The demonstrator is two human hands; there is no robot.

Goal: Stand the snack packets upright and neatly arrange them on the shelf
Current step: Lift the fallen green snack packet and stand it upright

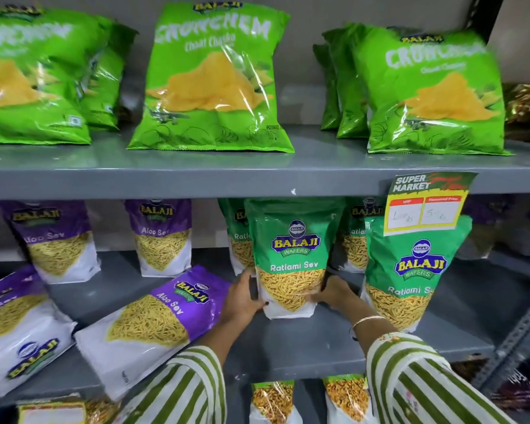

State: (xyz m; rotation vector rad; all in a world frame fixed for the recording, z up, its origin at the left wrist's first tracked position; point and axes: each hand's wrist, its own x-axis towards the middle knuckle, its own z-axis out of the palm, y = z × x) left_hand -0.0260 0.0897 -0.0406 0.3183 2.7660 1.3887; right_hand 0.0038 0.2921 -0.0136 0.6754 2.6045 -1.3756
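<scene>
You face a grey metal shelving unit (196,175) that fills the frame, its upper board crossing the middle from left to right. A pale back wall (306,29) shows at the top centre. At lower right a perforated grey upright (514,338) runs diagonally. Even light glares softly off the shelf boards.

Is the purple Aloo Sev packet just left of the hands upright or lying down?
Lying down: the purple Aloo Sev packet rests flat, face up and skewed on the shelf.

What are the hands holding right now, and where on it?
Both hands, left hand and right hand, grip the upright green Ratlami Sev packet by its lower sides.
</scene>
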